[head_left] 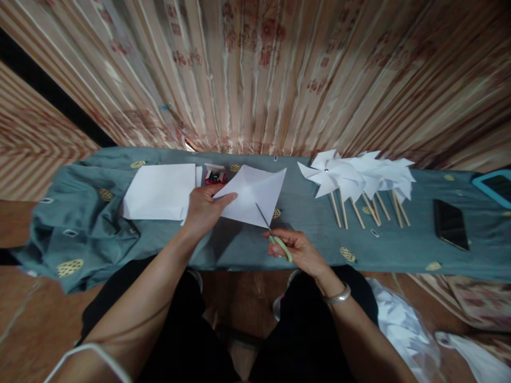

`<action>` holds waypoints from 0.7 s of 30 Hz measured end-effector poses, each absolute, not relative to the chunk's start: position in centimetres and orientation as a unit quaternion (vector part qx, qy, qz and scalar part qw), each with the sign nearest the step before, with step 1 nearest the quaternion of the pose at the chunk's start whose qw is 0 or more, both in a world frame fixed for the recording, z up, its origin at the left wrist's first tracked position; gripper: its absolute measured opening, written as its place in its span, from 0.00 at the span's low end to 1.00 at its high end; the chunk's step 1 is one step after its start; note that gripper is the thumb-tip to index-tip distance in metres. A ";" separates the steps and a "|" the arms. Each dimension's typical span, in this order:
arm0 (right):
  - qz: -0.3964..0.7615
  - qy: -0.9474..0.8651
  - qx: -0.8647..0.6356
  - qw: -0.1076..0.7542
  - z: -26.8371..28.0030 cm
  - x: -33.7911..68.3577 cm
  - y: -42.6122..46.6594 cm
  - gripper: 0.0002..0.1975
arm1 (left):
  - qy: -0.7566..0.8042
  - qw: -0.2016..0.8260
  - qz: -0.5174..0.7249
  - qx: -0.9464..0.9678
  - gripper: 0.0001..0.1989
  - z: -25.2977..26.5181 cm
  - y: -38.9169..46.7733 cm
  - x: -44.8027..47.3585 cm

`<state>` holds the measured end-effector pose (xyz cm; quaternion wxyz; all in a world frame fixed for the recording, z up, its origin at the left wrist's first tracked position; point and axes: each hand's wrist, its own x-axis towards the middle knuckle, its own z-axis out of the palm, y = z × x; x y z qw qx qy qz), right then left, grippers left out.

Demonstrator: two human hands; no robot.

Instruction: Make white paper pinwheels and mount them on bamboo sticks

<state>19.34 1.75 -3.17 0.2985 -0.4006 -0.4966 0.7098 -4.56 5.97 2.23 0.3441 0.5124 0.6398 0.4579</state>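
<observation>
My left hand [207, 208] pinches the left corner of a white square sheet of paper [255, 186], thumb on top. The sheet is held above the cloth, with faint creases toward its middle. In my right hand [297, 249] is a pair of scissors [282, 247] with light green handles. Their blades lie at the sheet's lower right corner, pointing in toward its centre. Whether the blades are parted I cannot make out. Behind my left hand stands a small red and white box [214, 174] with dark small pieces inside.
A stack of white paper [157, 191] lies at the left. Several white paper pinwheels [347, 175] on wooden sticks lie right of centre. Farther right are a dark phone [451, 224] and a blue-edged device [495, 187]. A plastic bag [405, 324] with white paper sits on the floor.
</observation>
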 end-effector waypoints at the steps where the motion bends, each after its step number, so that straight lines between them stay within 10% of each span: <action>1: 0.709 -0.499 -0.399 0.299 -3.1 19.3 1.8 0.25 | 0.638 0.349 0.459 0.510 0.15 2.2 5.9 -4.5; 21: 0.709 -0.490 -0.410 0.299 -3.1 19.2 1.9 0.27 | 0.615 0.400 0.475 0.486 0.15 2.0 5.6 -3.8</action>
